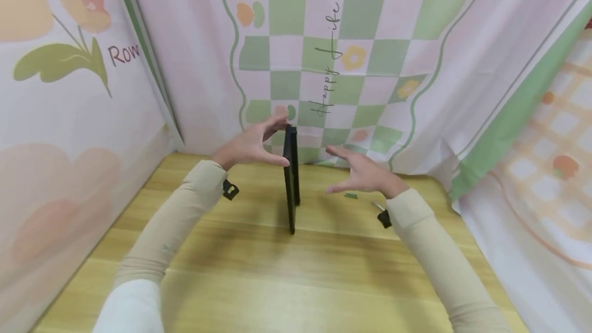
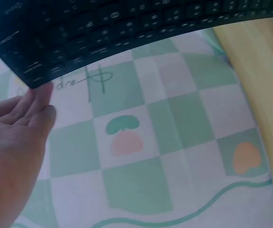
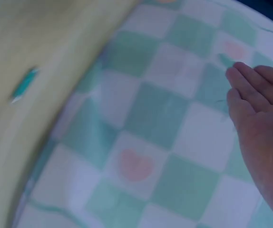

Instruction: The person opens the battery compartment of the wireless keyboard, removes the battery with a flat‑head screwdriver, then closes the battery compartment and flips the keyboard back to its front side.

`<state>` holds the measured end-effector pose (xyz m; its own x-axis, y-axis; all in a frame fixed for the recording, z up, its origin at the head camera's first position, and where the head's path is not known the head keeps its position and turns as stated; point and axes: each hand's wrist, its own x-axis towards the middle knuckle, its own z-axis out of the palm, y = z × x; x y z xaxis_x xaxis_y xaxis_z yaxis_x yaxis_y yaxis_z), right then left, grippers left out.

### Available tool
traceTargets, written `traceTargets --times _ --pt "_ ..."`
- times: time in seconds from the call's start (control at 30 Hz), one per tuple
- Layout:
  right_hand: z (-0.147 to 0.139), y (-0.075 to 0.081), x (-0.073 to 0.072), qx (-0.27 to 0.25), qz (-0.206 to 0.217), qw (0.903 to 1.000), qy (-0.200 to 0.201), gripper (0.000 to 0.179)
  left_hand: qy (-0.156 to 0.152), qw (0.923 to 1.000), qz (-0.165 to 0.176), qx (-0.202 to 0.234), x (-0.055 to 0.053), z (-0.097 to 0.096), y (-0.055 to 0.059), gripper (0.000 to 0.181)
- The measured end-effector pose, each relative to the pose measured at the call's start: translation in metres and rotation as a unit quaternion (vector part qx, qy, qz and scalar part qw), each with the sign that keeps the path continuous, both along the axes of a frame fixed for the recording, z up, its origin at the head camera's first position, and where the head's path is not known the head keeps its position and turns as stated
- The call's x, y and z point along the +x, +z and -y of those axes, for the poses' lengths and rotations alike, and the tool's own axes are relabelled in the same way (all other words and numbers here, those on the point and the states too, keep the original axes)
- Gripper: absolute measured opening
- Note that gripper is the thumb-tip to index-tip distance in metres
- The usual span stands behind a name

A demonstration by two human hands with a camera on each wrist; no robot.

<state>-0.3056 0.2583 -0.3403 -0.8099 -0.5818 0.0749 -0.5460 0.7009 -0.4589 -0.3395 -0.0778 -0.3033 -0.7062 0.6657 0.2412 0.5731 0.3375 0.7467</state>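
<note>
A black keyboard (image 1: 291, 184) stands upright on the wooden table, seen nearly edge-on in the head view. My left hand (image 1: 256, 143) holds its upper part, thumb at the near side and fingers at the far side. In the left wrist view, rows of keys on the keyboard (image 2: 117, 23) fill the top, and the left hand's fingertips (image 2: 43, 92) meet its corner. To the right, apart from the keyboard, my right hand (image 1: 363, 171) hovers with thumb and fingers spread, holding nothing. The right hand (image 3: 262, 118) is empty in its wrist view too.
On the table (image 1: 277, 281), a small green stick-like item (image 1: 351, 196) lies below the right hand. A thin silvery item (image 1: 377, 204) is near the right wrist, partly covered. Patterned cloth (image 1: 324, 55) hangs behind and along both sides.
</note>
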Motion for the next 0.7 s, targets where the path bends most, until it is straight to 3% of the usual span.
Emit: traceTargets --times 0.13,0.3,0.53,0.7 --pt "0.021 0.024 -0.002 -0.036 -0.014 0.9992 -0.001 0.117 -0.009 0.9998 -0.001 0.019 0.001 -0.006 -0.007 0.124" --pt "0.047 0.043 0.000 -0.064 -0.027 0.9976 0.001 0.117 -0.015 0.9992 -0.015 0.034 0.002 -0.014 -0.012 0.123" --pt "0.063 0.052 -0.001 -0.040 -0.051 0.9979 -0.006 0.122 -0.031 0.9989 -0.022 0.026 0.005 -0.020 -0.019 0.121" --pt "0.055 0.054 -0.002 -0.041 -0.031 0.9986 -0.008 0.122 -0.029 0.9995 -0.006 -0.007 0.006 -0.016 -0.033 0.123"
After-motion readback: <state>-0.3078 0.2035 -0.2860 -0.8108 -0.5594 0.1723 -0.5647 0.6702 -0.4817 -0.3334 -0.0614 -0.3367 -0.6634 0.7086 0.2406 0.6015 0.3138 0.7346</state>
